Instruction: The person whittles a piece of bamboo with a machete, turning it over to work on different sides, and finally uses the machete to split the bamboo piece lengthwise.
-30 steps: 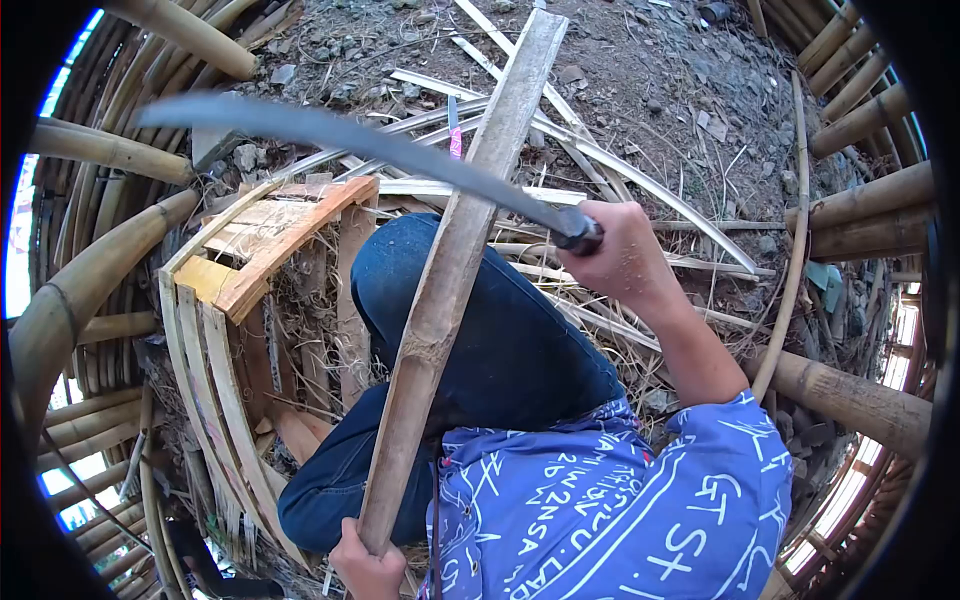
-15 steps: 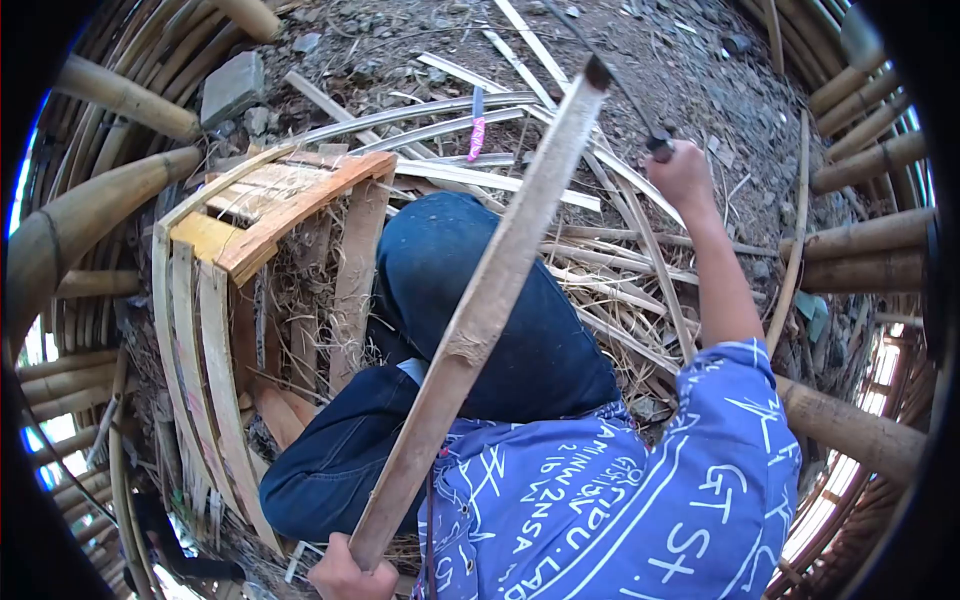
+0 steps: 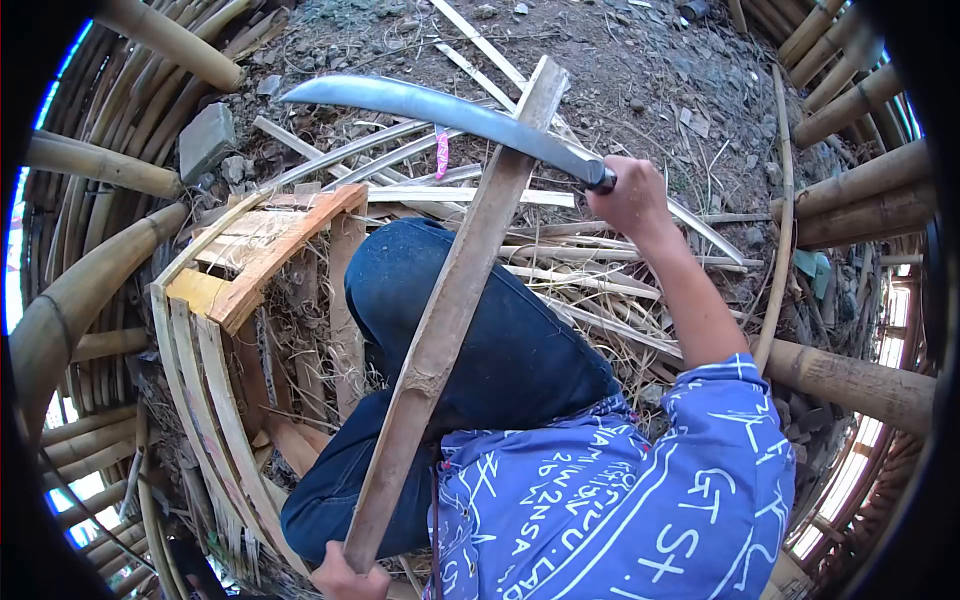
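Observation:
A long split bamboo piece [image 3: 445, 310] slants from the lower left across my bent knees [image 3: 470, 330], its hollow inner side up and a node partway along. My left hand [image 3: 348, 575] is closed around its lower end, near the bottom of the view. My right hand [image 3: 632, 195] grips the dark handle of a machete [image 3: 430, 102], whose long curved blade points left. That blade crosses over the bamboo near its far end; whether it touches is hard to tell. Beyond the bamboo lies a knife with a pink handle [image 3: 442, 155], partly covered by the machete blade.
At my left stands a wooden slatted frame [image 3: 225, 390]. Bamboo strips [image 3: 600, 275] and shavings litter the ground ahead and right. A grey concrete block [image 3: 206, 140] sits at upper left. Thick bamboo poles [image 3: 850, 380] line both sides.
The machete has swung from pointing away, seen edge-on, to lying across the bamboo's far part with its flat showing. My right hand has moved slightly left and down. My left hand keeps its hold.

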Available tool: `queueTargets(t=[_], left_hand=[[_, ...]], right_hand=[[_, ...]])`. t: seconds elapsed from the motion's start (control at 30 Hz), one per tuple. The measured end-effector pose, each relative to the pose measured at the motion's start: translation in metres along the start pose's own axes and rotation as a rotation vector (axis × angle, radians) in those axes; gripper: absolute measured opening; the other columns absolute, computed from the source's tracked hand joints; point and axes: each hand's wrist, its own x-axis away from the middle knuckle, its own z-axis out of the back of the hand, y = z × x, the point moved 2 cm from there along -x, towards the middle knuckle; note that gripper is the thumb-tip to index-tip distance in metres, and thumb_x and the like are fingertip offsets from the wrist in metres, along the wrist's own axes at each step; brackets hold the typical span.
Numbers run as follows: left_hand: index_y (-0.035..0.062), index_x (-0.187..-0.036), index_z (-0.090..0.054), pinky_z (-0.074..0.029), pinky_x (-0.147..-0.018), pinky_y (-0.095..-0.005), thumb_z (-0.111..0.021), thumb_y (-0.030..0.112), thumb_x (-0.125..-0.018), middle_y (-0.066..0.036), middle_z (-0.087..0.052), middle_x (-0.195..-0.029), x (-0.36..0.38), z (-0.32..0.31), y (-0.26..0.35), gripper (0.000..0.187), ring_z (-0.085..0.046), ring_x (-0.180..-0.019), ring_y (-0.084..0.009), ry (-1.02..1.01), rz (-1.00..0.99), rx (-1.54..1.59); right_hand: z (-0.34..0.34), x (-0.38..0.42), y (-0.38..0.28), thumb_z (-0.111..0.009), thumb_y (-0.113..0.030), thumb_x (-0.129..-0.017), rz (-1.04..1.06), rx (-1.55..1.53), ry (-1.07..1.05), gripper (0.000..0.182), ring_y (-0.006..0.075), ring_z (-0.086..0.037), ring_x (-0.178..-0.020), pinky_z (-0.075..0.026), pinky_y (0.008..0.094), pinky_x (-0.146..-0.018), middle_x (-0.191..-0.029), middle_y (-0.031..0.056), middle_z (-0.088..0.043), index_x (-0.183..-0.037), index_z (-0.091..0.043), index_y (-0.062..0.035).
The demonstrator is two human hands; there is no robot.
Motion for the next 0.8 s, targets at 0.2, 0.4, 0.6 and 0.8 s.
queueTargets(t=[0.2, 0.4, 0.6, 0.8], left_hand=[[0.0017, -0.087, -0.054, -0.041, -0.058, -0.0516, -0.063, 0.016, -0.065, -0.025, -0.053, -0.065, 0.031, -0.005, -0.056, 0.028, -0.053, -0.062, -0.0466, -0.025, 0.079, -0.035], [0.0018, -0.092, -0.057, -0.042, -0.057, -0.0508, -0.061, 0.017, -0.066, -0.027, -0.052, -0.065, 0.046, -0.011, -0.075, 0.03, -0.052, -0.062, -0.0483, -0.002, 0.151, 0.027], [0.0031, -0.07, -0.05, -0.042, -0.047, -0.0413, -0.08, 0.028, -0.057, -0.016, -0.05, -0.053, 0.008, -0.011, -0.046, 0.041, -0.055, -0.051, -0.0393, 0.112, -0.013, -0.032], [-0.0007, -0.061, -0.051, -0.038, -0.045, -0.0319, -0.086, 0.026, -0.057, -0.013, -0.05, -0.048, -0.013, 0.001, 0.005, 0.044, -0.043, -0.041, -0.0256, -0.024, 0.152, 0.051]], right_hand=[[0.004, -0.052, 0.079, -0.06, -0.025, -0.073, -0.388, 0.017, 0.021, 0.027, 0.0394, -0.065, -0.081, -0.052, 0.0453, -0.073, -0.078, 0.0235, -0.066, -0.076, -0.067, 0.0004], [-0.028, 0.001, 0.097, -0.064, -0.024, -0.069, -0.339, -0.131, 0.04, 0.024, 0.035, -0.064, -0.068, -0.049, 0.042, -0.062, -0.069, 0.0202, -0.064, -0.073, -0.065, -0.0004], [-0.053, 0.042, 0.036, -0.067, -0.017, -0.069, -0.313, -0.565, 0.024, 0.02, 0.0138, -0.051, -0.048, -0.04, 0.0312, -0.049, -0.053, 0.0064, -0.056, -0.065, -0.058, 0.0002], [-0.03, 0.048, -0.007, -0.065, -0.012, -0.075, -0.423, -0.94, -0.017, 0.016, 0.0078, -0.048, -0.044, -0.037, 0.0248, -0.043, -0.054, -0.0006, -0.052, -0.067, -0.055, -0.0032]])
